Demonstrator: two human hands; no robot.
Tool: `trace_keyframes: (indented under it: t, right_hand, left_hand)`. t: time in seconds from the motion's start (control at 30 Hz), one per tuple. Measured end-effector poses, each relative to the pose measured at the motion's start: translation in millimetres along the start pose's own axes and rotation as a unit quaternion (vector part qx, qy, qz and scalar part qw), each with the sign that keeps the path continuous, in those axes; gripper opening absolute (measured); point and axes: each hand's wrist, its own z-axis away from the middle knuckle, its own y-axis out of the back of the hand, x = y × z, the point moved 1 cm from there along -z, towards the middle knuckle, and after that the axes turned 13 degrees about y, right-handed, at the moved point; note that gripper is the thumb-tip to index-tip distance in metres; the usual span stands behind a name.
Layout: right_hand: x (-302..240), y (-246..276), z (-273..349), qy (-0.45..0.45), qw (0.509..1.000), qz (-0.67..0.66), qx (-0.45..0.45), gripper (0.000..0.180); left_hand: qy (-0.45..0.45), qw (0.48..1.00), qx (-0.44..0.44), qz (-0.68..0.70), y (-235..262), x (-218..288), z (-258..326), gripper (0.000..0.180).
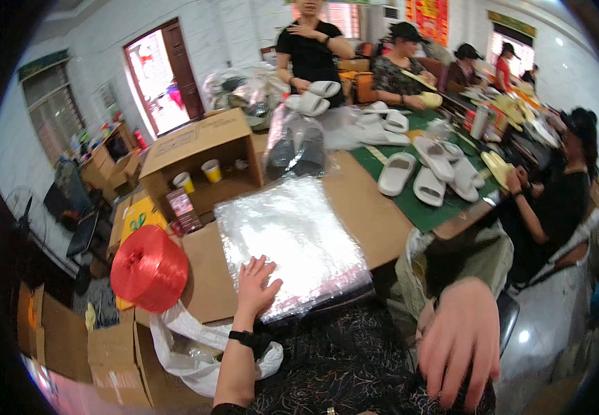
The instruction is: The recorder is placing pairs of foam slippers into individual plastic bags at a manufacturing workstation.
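Note:
My left hand lies with fingers spread on the near left corner of a stack of shiny clear plastic bags. The bags rest on a cardboard sheet covering the near part of the table. Over at the lower right, my right hand is raised close to the camera, away from the table. Its fingers point down, a little apart, with nothing visible in them. An open woven sack stands just beyond it. Several pale slide sandals lie on a green mat past the cardboard.
A big red twine roll sits at the left, beside a cardboard box on its side with yellow-white cups inside. A white plastic bag hangs below. Other people work around the table; one at the right holds a yellow sandal.

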Motion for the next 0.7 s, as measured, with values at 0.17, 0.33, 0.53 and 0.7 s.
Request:
trace_keyframes:
  t: [0.17,0.33,0.53,0.7]
  right_hand:
    - [-22.3,26.1,34.6,0.254,0.843,0.166,0.444,0.021]
    - [-10.5,-47.7,-7.8,0.105,0.977,0.011,-0.187,0.036]
    - [-16.4,2.7,5.7,0.283,0.943,0.096,0.148,0.027]
    - [-2.2,-21.8,-24.7,0.039,0.995,-0.028,-0.088,0.035]
  left_hand:
    - [0.02,1.0,0.016,0.002,13.9,-6.7,12.9,0.05]
    - [0.012,1.0,0.0,-0.025,11.4,-1.7,7.8,0.05]
    - [0.004,1.0,-0.001,-0.011,15.5,-2.7,12.6,0.049]
    - [0.012,1.0,0.003,-0.015,8.5,-0.9,11.9,0.051]
